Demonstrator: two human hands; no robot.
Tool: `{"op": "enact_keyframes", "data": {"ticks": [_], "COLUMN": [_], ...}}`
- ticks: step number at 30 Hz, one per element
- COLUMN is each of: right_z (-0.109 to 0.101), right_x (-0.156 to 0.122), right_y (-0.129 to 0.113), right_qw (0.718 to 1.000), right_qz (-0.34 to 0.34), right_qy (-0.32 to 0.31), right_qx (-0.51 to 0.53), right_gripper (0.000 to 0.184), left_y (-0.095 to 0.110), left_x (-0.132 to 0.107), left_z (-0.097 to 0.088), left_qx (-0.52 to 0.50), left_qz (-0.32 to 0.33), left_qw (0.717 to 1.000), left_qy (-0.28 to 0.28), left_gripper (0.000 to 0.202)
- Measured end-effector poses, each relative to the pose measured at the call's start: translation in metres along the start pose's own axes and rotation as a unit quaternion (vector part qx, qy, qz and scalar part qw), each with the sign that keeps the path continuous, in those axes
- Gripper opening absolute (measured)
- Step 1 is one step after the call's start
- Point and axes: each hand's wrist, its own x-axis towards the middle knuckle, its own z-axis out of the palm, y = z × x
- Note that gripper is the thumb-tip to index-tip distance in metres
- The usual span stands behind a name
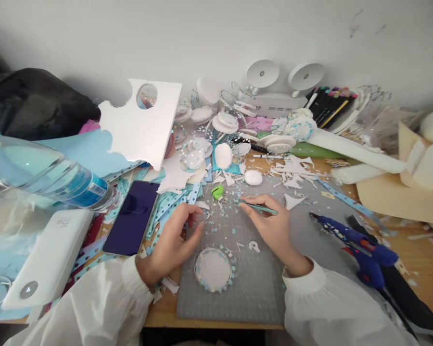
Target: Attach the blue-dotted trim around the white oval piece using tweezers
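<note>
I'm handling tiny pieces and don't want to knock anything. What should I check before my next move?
1. Tweezers gripped in right hand: ok.
2. Piece held in tweezer tips: cannot tell.
3. Round disc flat on cutting mat, between the hands: ok.
4. Loose blue bits near left hand: ok.
5. Glue gun clear of right sleeve: not ok, it lies close.

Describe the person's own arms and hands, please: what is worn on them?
The left sleeve and right sleeve are white, loose and puffy, of thin fabric, each gathered with elastic at the wrist. The left hand and right hand are bare: no gloves, and no rings that I can see.
</note>
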Motion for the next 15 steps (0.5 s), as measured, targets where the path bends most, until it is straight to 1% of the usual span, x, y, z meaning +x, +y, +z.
{"op": "enact_keyframes", "data": {"ticks": [1,3,7,15], "right_z": [0.0016,0.0045,0.0079,0.0056], "right_x": [0.0003,0.0010,0.0022,0.0040], "right_y": [0.0006,0.0015,0.0023,0.0004], "right_qw": [1.000,1.000,0.999,0.996], "right_qz": [0.004,0.014,0.045,0.069], "right_qy": [0.000,-0.005,-0.017,0.019], "right_qx": [0.000,0.004,0.016,0.047], "right_gripper": [0.007,0.008,0.009,0.011], "left_y": [0.0004,0.0018,0.0035,0.0017], "left_x": [0.0003,0.0011,0.0017,0.0001], "left_z": [-0.0003,-0.0013,-0.0025,-0.0030], "left_qx": [0.001,0.002,-0.003,-0.021], "left_qz": [0.007,0.021,0.030,0.034], "left_qw": [1.000,1.000,1.000,0.999], "left_qy": [0.008,0.011,-0.004,-0.020], "left_gripper": [0.016,0.014,0.012,0.012]}}
